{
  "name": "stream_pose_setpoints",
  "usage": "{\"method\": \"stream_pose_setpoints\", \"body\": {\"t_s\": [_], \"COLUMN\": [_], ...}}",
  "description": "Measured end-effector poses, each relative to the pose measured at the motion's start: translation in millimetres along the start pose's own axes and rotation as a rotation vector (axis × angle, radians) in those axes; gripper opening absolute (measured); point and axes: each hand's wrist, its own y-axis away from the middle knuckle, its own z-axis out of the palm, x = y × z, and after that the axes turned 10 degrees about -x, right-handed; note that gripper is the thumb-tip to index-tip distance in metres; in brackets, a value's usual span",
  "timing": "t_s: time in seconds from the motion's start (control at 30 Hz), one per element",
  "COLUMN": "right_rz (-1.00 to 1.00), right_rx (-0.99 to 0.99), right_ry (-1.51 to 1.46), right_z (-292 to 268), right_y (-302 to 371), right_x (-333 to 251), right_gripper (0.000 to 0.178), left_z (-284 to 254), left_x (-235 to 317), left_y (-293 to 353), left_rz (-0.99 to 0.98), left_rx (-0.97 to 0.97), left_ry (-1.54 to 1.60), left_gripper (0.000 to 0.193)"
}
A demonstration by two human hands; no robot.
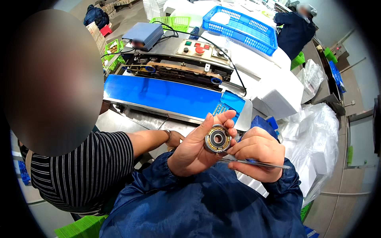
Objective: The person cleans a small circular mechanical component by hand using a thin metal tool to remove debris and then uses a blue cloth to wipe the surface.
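Note:
My left hand (196, 148) is raised in front of me and holds a round metal bearing (216, 139) with a brass-coloured cage and dark centre, pinched between thumb and fingertips. My right hand (258, 154) is curled beside it, gripping thin metal tweezers (258, 163) that lie across the fingers, tips pointing toward the bearing's lower edge. Both forearms wear dark blue sleeves.
A sealing machine with a blue conveyor belt (158, 95) and a control panel (200, 50) stands ahead. A person in a striped shirt (87, 170) stands at my left, hand near the machine. Blue basket (242, 27), white foam boxes (278, 95) and plastic bags (317, 135) lie right.

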Motion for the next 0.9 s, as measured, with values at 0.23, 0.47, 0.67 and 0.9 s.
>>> {"method": "stream_pose_setpoints", "body": {"t_s": [0.23, 0.47, 0.67, 0.9], "right_rz": [0.013, -0.011, -0.130, -0.168], "right_rx": [0.011, 0.186, 0.321, 0.491], "right_ry": [0.006, -0.084, 0.114, 0.145], "right_z": [-1.8, 8.9, 32.2, 52.5], "right_y": [1.8, 10.4, 13.2, -0.3], "right_x": [2.7, 14.2, 14.9, 19.6], "right_gripper": [0.025, 0.026, 0.031, 0.029], "left_z": [-2.5, -5.4, 0.8, 8.1], "left_x": [-1.4, 5.8, 15.8, 27.2], "left_y": [-4.0, -9.2, -17.9, -20.3], "left_rz": [0.004, 0.069, 0.206, 0.352], "left_rx": [-0.025, -0.062, -0.033, -0.038], "left_ry": [0.057, 0.154, 0.312, 0.258], "left_gripper": [0.048, 0.046, 0.047, 0.042]}}
